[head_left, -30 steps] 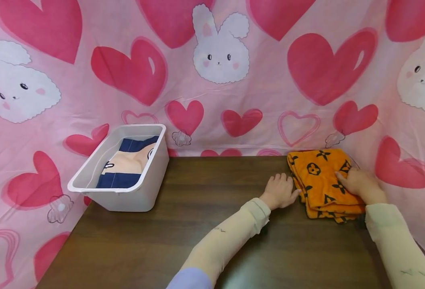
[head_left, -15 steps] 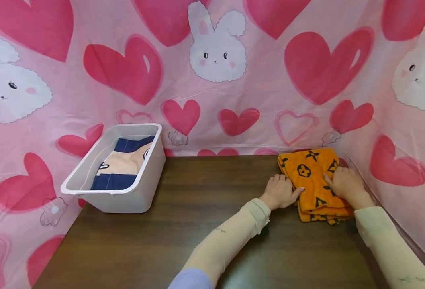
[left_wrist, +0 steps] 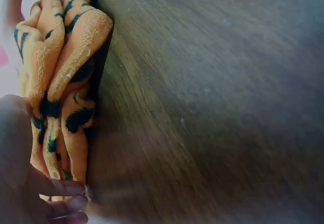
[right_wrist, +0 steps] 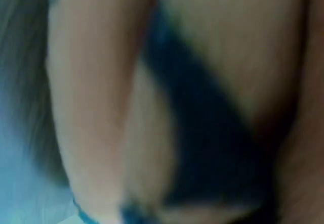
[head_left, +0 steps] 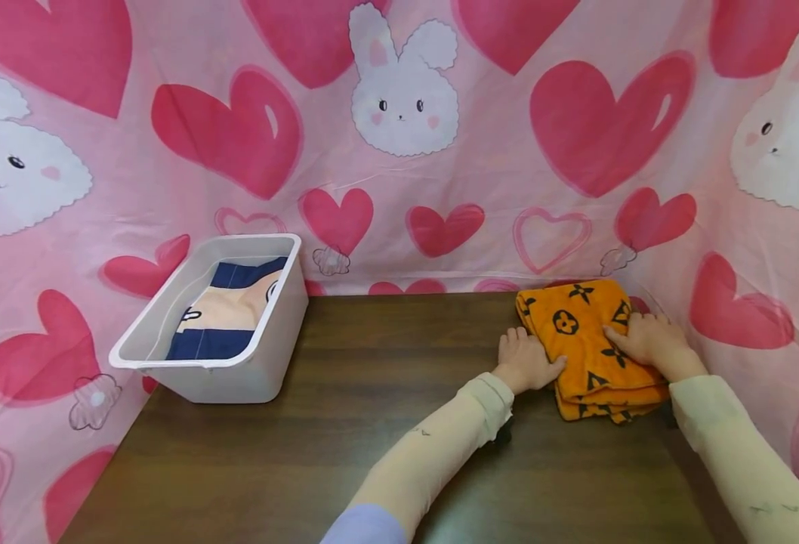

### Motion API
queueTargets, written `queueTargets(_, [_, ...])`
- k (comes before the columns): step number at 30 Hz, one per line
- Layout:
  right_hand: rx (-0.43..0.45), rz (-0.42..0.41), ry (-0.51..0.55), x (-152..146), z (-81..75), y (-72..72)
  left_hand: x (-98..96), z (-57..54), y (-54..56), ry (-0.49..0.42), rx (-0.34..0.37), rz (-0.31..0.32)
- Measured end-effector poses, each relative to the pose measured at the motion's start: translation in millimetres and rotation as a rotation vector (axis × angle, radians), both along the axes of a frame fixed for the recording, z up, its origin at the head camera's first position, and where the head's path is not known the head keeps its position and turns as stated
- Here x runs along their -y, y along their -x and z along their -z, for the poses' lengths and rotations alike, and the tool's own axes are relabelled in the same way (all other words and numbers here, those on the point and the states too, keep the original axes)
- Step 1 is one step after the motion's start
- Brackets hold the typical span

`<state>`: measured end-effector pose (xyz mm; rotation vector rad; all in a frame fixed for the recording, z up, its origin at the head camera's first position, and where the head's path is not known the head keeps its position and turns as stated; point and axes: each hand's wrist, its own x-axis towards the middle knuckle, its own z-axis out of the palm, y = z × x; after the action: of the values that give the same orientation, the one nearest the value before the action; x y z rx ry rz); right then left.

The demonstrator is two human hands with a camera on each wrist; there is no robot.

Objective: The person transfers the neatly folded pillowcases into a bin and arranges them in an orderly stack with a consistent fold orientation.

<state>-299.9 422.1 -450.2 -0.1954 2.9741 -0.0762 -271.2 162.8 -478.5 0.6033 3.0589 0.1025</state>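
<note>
An orange towel (head_left: 579, 347) with dark flower and letter motifs lies folded in layers at the right of the table. Along its left edge is my left hand (head_left: 525, 361), thumb against the cloth and fingers fairly straight; in the left wrist view its fingers (left_wrist: 66, 204) lie beside the stacked folds. My right hand (head_left: 658, 346) grips the right edge, thumb over the top layer. Those right fingertips are largely hidden in the head view. Close up and blurred in the right wrist view, the towel (right_wrist: 207, 148) sits between thumb and fingers.
At the left of the brown wooden table (head_left: 372, 446) stands a white plastic bin (head_left: 243, 381). Inside it lies a folded navy and peach cloth (head_left: 219, 310). A pink curtain (head_left: 481, 174) printed with hearts and rabbits hangs at the back and sides.
The right hand has shifted leftward, and the towel has slid slightly left toward the left hand. The left hand has stayed at the towel's left side. The head view has turned a little right.
</note>
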Motion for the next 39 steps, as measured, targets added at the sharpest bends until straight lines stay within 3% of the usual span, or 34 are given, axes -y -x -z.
queueTargets(7, [0.085, 0.023, -0.011, -4.4, 2.9, 2.5, -5.2, 8.3, 4.1, -0.047, 0.024, -0.002])
queueTargets(16, [-0.125, -0.042, 0.014, 5.3, 14.9, -7.9, -13.9, 13.8, 3.8, -0.108, 0.156, 0.035])
queueTargets(23, [-0.238, -0.043, 0.041, 9.1, 19.7, -12.5, -15.8, 17.7, 10.2, -0.131, 0.141, 0.119])
queueTargets(32, [-0.152, -0.076, 0.068, 4.2, 10.3, -15.4, -5.2, 12.8, 15.7, -0.153, 0.091, 0.208])
queueTargets(36, [-0.095, -0.072, 0.073, 3.9, 8.1, -17.3, 0.6, 11.5, 14.2, -0.187, 0.093, 0.198])
queueTargets(39, [-0.085, -0.062, 0.077, 5.3, 7.8, -18.5, 2.8, 8.7, 8.6, -0.212, 0.114, 0.139])
